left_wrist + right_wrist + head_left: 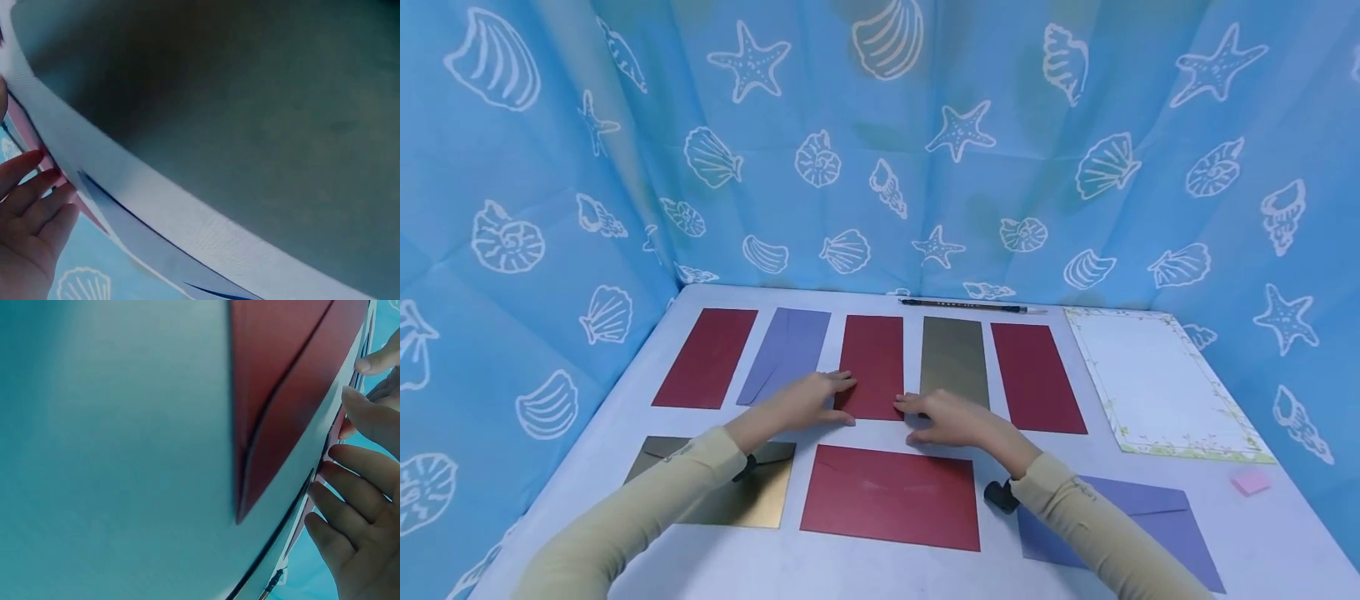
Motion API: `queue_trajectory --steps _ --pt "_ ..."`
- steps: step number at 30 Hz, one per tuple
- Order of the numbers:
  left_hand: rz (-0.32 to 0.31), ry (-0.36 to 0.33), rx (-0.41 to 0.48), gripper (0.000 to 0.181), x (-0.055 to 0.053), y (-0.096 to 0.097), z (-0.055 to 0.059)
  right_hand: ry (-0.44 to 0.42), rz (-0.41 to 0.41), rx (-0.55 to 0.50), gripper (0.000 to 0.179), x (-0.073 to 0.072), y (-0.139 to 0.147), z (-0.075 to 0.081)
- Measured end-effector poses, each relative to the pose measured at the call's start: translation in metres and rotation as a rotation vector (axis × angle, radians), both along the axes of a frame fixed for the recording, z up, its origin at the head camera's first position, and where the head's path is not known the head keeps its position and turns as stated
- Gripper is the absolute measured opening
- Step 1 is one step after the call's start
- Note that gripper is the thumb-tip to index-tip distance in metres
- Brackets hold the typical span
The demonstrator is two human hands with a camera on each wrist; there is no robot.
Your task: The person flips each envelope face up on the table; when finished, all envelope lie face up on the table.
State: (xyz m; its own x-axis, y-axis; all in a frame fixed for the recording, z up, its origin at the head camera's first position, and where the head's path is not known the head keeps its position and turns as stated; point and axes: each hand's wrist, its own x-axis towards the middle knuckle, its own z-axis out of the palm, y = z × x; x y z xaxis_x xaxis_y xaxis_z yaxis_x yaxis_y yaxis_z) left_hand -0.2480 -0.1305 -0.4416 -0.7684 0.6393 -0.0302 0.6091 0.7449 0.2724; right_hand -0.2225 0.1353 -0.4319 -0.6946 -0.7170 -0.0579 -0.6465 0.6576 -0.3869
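Observation:
A red envelope (874, 358) lies upright in the middle of the back row. My left hand (805, 402) touches its left edge with fairly straight fingers, thumb near the lower left corner. At the lower right corner, the fingertips of my right hand (953, 418) rest on the edge; this hand also covers the lower part of an olive-gold envelope (955, 350). A purple envelope (790, 350) lies just left of my left hand. In the right wrist view, the fingers of my right hand (359, 506) extend along the table beside a large red envelope (281, 381).
Red envelopes stand at the row's left (706, 358) and right (1037, 375) ends. In front lie a gold envelope (767, 492), a wide red envelope (891, 500) and a purple one (1172, 533). A brush (962, 306), bordered paper (1157, 375) and pink notes (1250, 482) lie behind and right.

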Motion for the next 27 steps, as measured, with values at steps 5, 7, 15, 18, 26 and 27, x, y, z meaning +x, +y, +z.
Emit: queue_trajectory --steps 5,7,15,18,26,27 --pt "-0.047 0.077 -0.061 0.066 -0.002 0.001 0.004 -0.014 0.011 -0.006 0.056 -0.001 0.000 0.002" --pt "-0.072 0.108 -0.107 0.063 -0.002 0.002 0.005 -0.016 0.017 -0.009 0.056 -0.001 0.000 0.002" --pt "-0.142 0.194 -0.236 0.058 -0.003 0.006 0.006 -0.024 0.036 -0.040 0.056 -0.005 0.006 0.002" --pt "-0.159 0.211 -0.206 0.056 -0.004 0.005 0.006 -0.029 0.016 -0.071 0.055 -0.006 0.010 0.004" --pt "-0.202 0.246 -0.101 0.050 -0.004 -0.004 0.004 -0.039 -0.136 -0.189 0.051 -0.014 0.022 0.009" --pt "-0.204 0.242 -0.085 0.048 -0.003 -0.004 0.004 -0.047 -0.153 -0.199 0.051 -0.015 0.023 0.009"
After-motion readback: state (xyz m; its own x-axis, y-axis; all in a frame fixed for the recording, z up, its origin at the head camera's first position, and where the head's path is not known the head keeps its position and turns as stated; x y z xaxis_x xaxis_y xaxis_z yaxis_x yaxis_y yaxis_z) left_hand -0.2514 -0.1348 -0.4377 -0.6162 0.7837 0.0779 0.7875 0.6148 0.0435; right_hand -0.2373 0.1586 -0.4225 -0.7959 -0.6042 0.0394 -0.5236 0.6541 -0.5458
